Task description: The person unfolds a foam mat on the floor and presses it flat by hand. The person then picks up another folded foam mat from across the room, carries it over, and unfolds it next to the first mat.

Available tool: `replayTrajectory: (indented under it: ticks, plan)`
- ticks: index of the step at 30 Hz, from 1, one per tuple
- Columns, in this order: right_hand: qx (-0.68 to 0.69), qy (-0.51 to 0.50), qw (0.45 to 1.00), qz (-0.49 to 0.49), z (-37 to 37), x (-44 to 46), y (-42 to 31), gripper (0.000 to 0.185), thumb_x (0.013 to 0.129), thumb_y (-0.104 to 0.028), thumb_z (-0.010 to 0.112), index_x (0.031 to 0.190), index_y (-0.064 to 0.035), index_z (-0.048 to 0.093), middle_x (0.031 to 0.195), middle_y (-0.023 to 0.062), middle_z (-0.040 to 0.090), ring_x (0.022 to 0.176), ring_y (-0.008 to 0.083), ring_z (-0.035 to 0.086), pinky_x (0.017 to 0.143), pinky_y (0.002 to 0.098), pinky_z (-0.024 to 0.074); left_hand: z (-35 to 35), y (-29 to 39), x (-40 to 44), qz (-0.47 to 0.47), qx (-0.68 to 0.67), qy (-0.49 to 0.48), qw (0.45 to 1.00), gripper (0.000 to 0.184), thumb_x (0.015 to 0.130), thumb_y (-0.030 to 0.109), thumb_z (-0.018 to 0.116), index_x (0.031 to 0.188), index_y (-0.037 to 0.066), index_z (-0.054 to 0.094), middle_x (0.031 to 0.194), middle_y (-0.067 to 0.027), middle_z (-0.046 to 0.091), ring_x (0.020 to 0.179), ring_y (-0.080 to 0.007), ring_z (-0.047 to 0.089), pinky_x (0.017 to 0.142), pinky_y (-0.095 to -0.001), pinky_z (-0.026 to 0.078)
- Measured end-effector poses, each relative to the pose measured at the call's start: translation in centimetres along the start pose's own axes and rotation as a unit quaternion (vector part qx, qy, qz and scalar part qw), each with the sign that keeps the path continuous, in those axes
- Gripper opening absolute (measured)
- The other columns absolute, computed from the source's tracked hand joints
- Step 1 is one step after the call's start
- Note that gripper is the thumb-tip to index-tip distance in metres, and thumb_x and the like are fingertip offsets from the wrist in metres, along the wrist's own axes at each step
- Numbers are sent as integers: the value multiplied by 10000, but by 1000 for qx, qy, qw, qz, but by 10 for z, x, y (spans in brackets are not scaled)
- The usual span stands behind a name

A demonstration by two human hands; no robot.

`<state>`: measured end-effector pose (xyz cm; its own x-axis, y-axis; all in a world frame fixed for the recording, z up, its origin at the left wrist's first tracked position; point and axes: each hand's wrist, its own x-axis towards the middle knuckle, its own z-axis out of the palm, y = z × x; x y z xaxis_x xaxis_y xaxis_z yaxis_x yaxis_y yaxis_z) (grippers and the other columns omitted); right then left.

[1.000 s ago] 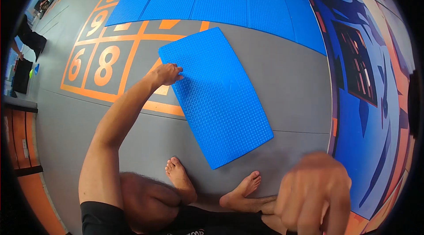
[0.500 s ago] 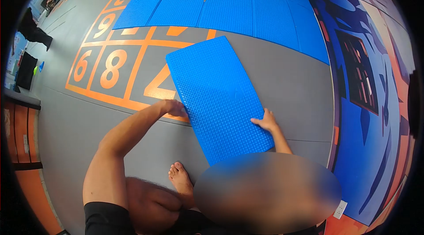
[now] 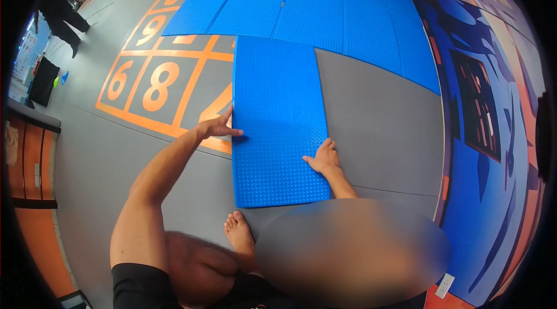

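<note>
A blue textured foam mat [image 3: 278, 117] lies lengthwise in front of me, its far end meeting the larger area of joined blue mats [image 3: 307, 7]. My left hand [image 3: 219, 125] is at its left edge, thumb on the top surface and fingers along the side. On the opposite edge, my right hand [image 3: 325, 157] has its thumb over the top and its fingers along the rim. Both hands grip the mat; some left fingertips are hidden by its edge. My bare foot [image 3: 239, 232] is just below the mat's near left corner.
Orange numbered squares [image 3: 156, 85] mark the grey floor [image 3: 383, 129] left of the mat. A painted wall [image 3: 464, 193] runs along the right side. Another person [image 3: 61, 16] stands far left, near a black box [image 3: 45, 80]. A blurred oval covers the lower middle.
The mat has turned from a slant to nearly straight and slid forward, so its far end now reaches the joined mats. Both hands moved with it; the left thumb now shows on top.
</note>
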<state>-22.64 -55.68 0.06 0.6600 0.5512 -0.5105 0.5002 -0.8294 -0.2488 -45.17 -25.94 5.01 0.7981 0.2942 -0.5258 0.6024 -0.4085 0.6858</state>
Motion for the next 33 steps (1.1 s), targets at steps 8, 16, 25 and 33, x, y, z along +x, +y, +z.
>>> replayTrajectory:
  ticks: [8,16,25,33]
  plan:
    - [130,123,975,-131,20,-19,-20,762,837,-235,760,1338,56,267,1342,272,420,1127,484,563,941,526,480,-27,-1,-11,113,-13,172,978,1146,775,522,770,1599,155,63,1630,-227,121,1513,-374,109,1214,-500,167]
    - [291,319,894,-118,-18,-5,17,533,872,-110,683,1332,-17,431,1305,251,561,1205,432,542,999,485,433,-37,67,-5,181,7,209,961,893,924,486,595,1598,164,105,1628,-248,100,1513,-384,100,1211,-482,172]
    - [278,390,876,-51,-41,-18,119,529,894,-87,653,1370,-13,433,1290,255,560,1191,437,542,1006,480,429,32,201,29,318,15,294,901,731,1025,428,459,1578,72,141,1622,-272,58,1501,-418,120,1210,-461,174]
    - [228,356,903,81,-29,-46,200,498,875,-77,686,1334,-22,500,1240,246,580,1170,414,558,998,464,445,106,275,54,464,228,194,834,442,991,344,516,1346,82,528,1613,-228,172,1497,-449,108,1118,-696,223]
